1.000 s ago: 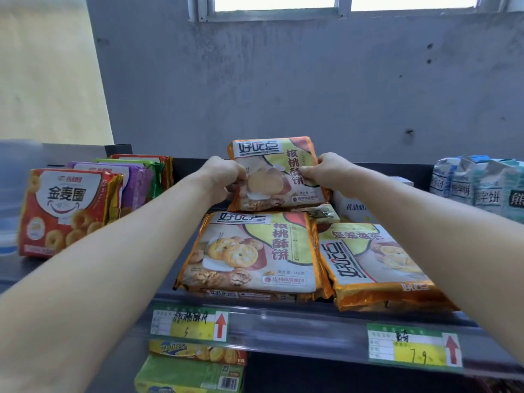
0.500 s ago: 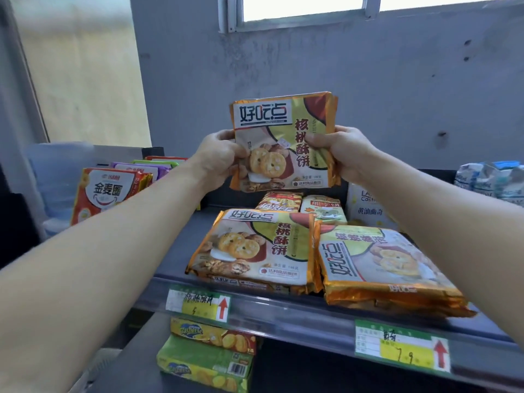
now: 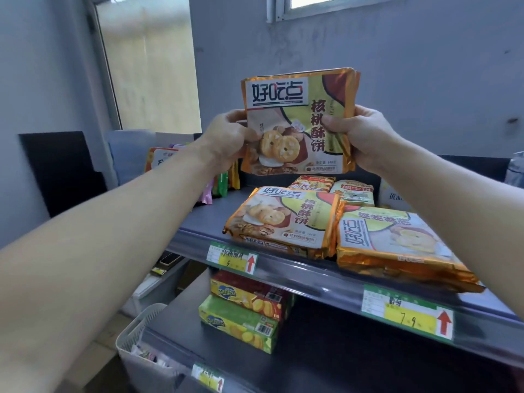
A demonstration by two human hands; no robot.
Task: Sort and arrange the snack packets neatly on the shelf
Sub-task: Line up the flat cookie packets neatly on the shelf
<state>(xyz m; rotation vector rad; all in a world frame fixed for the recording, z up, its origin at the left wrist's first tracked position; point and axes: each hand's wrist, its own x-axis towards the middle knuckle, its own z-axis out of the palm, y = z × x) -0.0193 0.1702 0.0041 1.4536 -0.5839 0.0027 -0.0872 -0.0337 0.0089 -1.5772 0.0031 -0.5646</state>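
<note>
We grip the walnut biscuit packet [image 3: 299,120] upright at twelve o'clock above the shelf [image 3: 198,222], left hand [image 3: 226,140] at nine, right hand [image 3: 360,134] at three, thumbs pinching its front.

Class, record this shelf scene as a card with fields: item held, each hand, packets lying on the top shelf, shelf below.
Item held: orange biscuit packet, upright, in the air
Left hand: grips the packet's left edge
Right hand: grips its right edge
Top shelf: matching packets stacked flat at front; sideways packet to their right
Shelf below: yellow box on green box
</note>
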